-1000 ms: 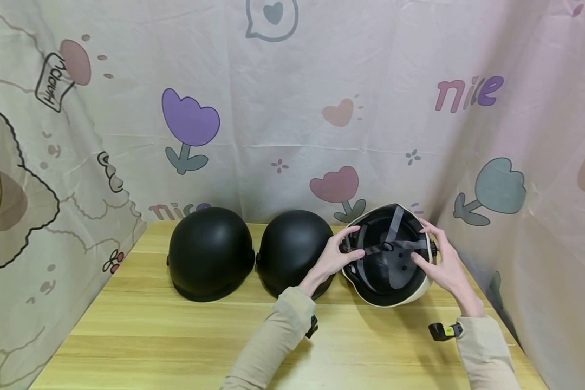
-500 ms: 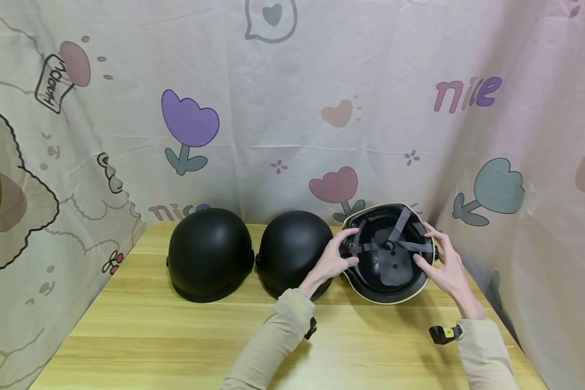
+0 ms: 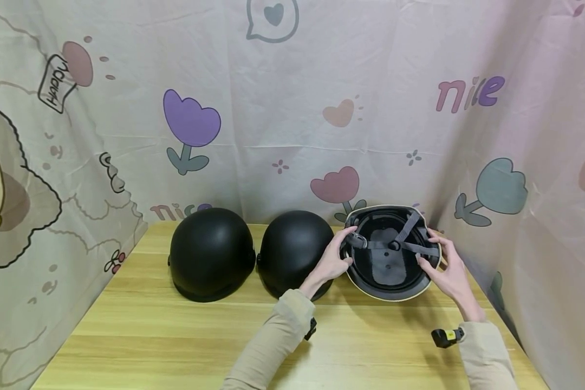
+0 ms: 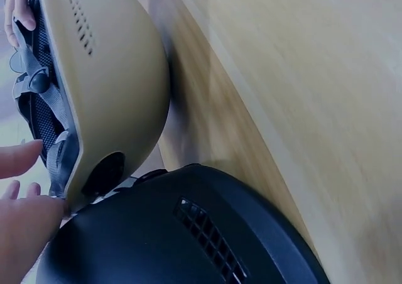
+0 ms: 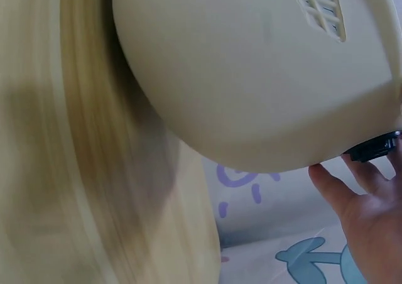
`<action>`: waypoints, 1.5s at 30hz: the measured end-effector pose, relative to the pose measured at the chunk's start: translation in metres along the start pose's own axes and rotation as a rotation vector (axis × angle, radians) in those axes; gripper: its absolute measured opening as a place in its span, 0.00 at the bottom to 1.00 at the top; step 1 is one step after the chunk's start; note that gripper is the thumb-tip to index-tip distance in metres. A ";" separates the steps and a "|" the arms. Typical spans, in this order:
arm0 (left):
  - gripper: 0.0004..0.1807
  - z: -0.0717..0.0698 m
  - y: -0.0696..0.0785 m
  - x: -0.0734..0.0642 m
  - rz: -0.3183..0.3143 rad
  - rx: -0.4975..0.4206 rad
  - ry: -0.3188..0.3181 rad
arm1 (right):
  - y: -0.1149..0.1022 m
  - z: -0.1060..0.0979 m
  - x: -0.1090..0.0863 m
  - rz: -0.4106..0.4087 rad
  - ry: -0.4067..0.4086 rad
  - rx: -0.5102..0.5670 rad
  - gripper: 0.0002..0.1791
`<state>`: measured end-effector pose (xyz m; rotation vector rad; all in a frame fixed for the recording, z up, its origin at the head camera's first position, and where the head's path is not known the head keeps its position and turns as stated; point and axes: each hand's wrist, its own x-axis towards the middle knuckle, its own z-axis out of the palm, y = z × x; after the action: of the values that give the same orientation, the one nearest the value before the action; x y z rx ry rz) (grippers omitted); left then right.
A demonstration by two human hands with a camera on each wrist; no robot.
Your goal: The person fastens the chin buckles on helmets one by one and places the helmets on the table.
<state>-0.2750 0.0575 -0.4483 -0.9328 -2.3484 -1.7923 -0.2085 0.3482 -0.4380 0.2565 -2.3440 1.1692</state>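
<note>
A cream helmet (image 3: pixel 387 295) is at the right end of the row in the head view, its opening turned towards me. Grey straps (image 3: pixel 407 226) cross its black padded inside, and a buckle (image 3: pixel 356 240) shows by the left rim. My left hand (image 3: pixel 327 264) grips the left side of the rim between thumb and fingers. Opposite it, my right hand (image 3: pixel 449 271) holds the right side, thumb inside the opening. The right wrist view shows the smooth shell (image 5: pixel 251 76) and a black side knob (image 5: pixel 375 147) beside the fingers.
Two black helmets, one on the left (image 3: pixel 212 254) and one in the middle (image 3: pixel 292 249), sit dome up on the wooden table (image 3: pixel 175 346). The middle one stands close to my left hand. A printed cloth (image 3: pixel 273 108) hangs behind and at both sides.
Between my hands, the cream helmet has turned and tilted; its opening faces me more squarely and less outer shell shows below. Both hands keep their hold with small shifts. The black helmets stay put.
</note>
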 end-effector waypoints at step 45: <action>0.38 0.001 0.006 -0.013 0.127 -0.055 0.050 | 0.033 -0.019 -0.013 0.057 -0.222 0.346 0.28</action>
<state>-0.2613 0.0537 -0.4487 -1.0062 -2.1689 -1.8176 -0.2029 0.3829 -0.4575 0.4626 -2.3331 1.6497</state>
